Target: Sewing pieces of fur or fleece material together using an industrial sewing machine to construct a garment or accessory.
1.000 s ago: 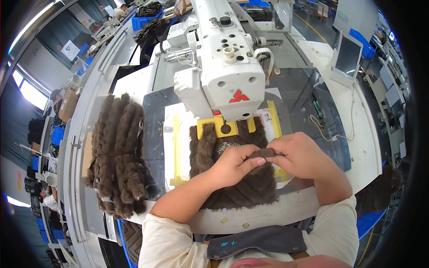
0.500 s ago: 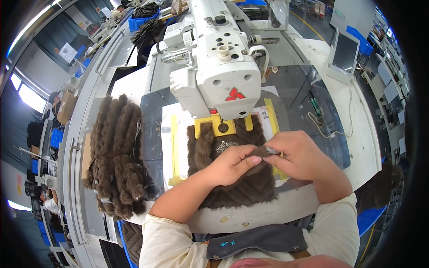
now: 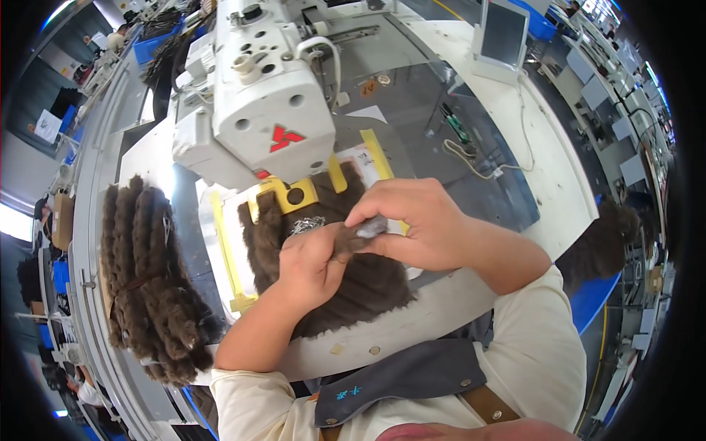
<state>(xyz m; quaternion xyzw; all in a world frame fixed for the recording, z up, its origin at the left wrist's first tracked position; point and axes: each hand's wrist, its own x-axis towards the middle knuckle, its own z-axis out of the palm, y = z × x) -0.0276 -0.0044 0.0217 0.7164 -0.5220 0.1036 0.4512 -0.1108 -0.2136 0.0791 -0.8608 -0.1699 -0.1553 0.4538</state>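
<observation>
Both hands grip one narrow brown fur strip [image 3: 348, 239] with a pale grey end, held above a larger brown fur piece [image 3: 360, 289]. My left hand [image 3: 310, 264] is closed round the strip's left part. The fingers of my right hand [image 3: 414, 223] pinch it near the grey end. Under a white sewing machine head [image 3: 272, 110], the fur piece lies partly beneath a yellow clamp plate [image 3: 315, 193]. A small heap of silvery metal bits [image 3: 307, 224] rests on the fur, just beyond my left hand.
A tied bundle of brown fur strips [image 3: 147, 275] lies at the left. Yellow tape [image 3: 229, 250] edges the white sheet under the fur. On the right stand a screen [image 3: 502, 33] and a green-handled tool [image 3: 456, 123] with a pale cord [image 3: 478, 169]. More fur hangs at the far right.
The view has shifted, so the machine and fur appear further left and tilted. My hands have turned the strip, and its grey end now shows more. Both hands still hold it.
</observation>
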